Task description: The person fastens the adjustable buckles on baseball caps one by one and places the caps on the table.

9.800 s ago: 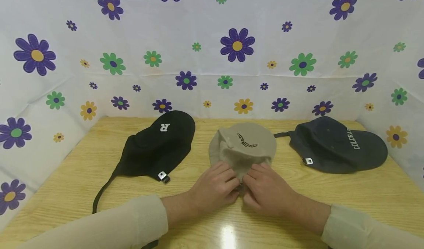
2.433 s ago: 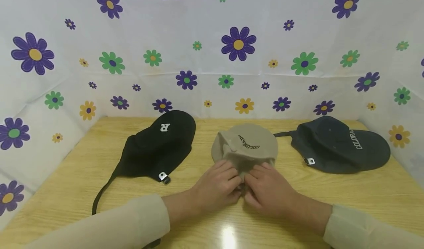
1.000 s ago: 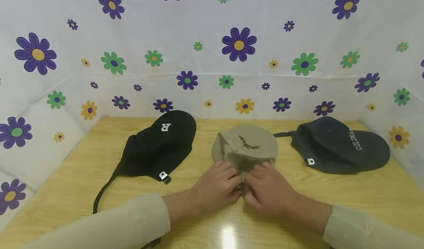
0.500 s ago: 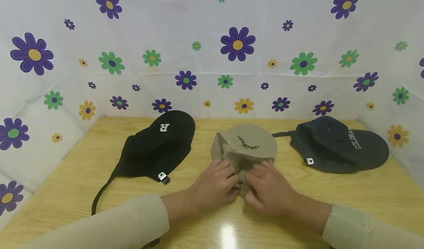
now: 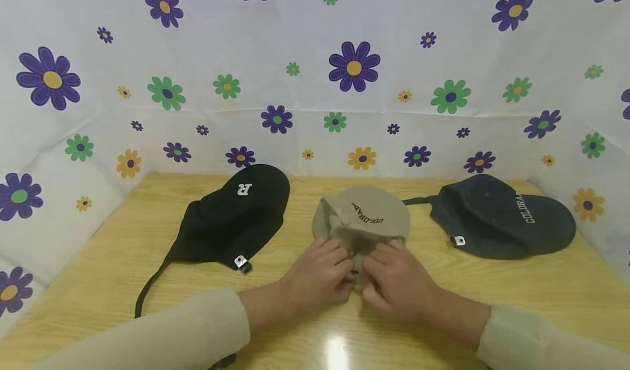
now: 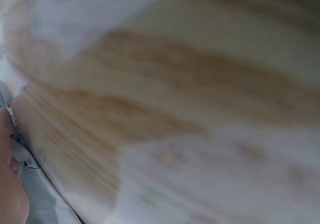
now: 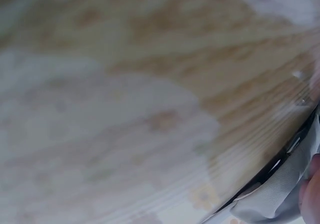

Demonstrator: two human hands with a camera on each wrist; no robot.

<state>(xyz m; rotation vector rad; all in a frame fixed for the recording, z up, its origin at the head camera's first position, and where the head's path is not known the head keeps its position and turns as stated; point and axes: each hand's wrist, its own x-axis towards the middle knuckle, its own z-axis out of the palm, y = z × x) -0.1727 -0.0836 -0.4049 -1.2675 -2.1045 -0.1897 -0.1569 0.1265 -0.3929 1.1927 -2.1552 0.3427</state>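
A beige baseball cap (image 5: 374,211) with dark COLORADO lettering stands in the middle of the wooden table in the head view, its brim toward the back. My left hand (image 5: 317,276) grips the near left part of its edge with curled fingers. On the near right part, my right hand (image 5: 402,282) grips the cloth in the same way. A narrow gap between the hands shows the cap's back and a small dark bit there; most of the near edge is hidden by the fingers. The wrist views catch only part of the left hand (image 6: 11,189) and right hand (image 7: 312,196).
A black cap (image 5: 236,222) with a white R lies to the left, its strap trailing toward the front and a metal buckle (image 5: 241,263) at its near edge. On the right lies a dark navy cap (image 5: 502,228) with COLORADO lettering. A flowered cloth (image 5: 315,42) walls the table's back and sides.
Both hands keep their grip on the beige cap throughout. The gap between them has widened slightly as the left hand shifts a little left. The other caps stay put.
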